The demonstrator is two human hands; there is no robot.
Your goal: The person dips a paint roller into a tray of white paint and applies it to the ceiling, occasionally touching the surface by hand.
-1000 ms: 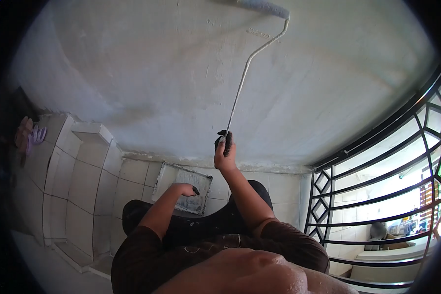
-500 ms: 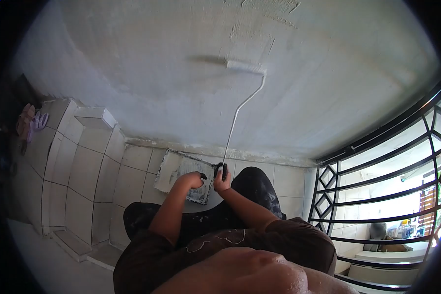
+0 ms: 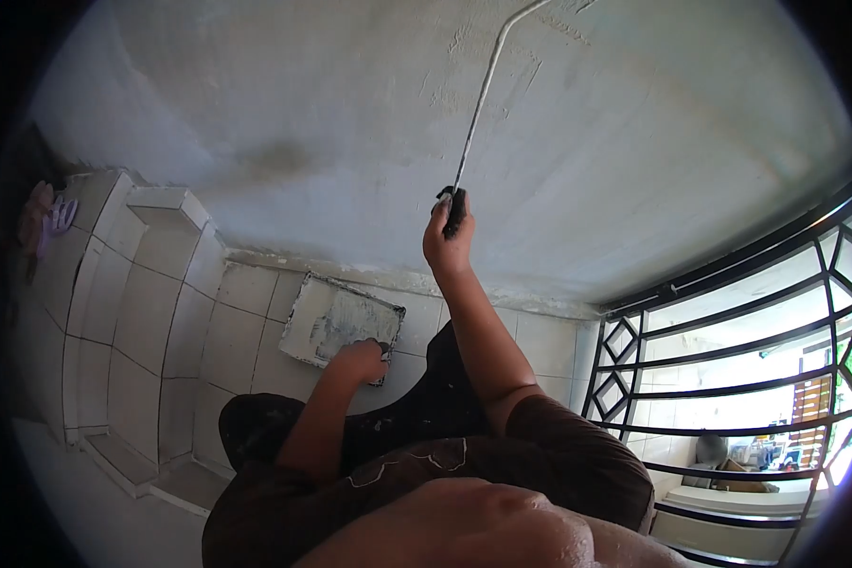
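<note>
My right hand (image 3: 450, 246) is closed round the black handle of a paint roller (image 3: 480, 104), raised in front of the wall. The roller's thin, paint-covered rod runs upward and bends right, and its roller head lies beyond the top edge of the view. Below, my left hand (image 3: 360, 361) is curled over the near right side of a paint tray (image 3: 298, 324). Something dark shows at its fingertips, too small to name. White paint smears the tray, which sits on the tiled floor between my legs and the wall.
The pale wall (image 3: 350, 142) carries rough, raised streaks near the top. Tiled steps (image 3: 142, 312) rise at the left, with sandals (image 3: 47, 220) on them. At the right stands a black metal railing (image 3: 729, 360). My bent legs (image 3: 398, 417) flank the near floor.
My right hand has lifted the paint roller up along the wall, taking its head out of view. My left hand has shifted slightly left and down, still by the tray.
</note>
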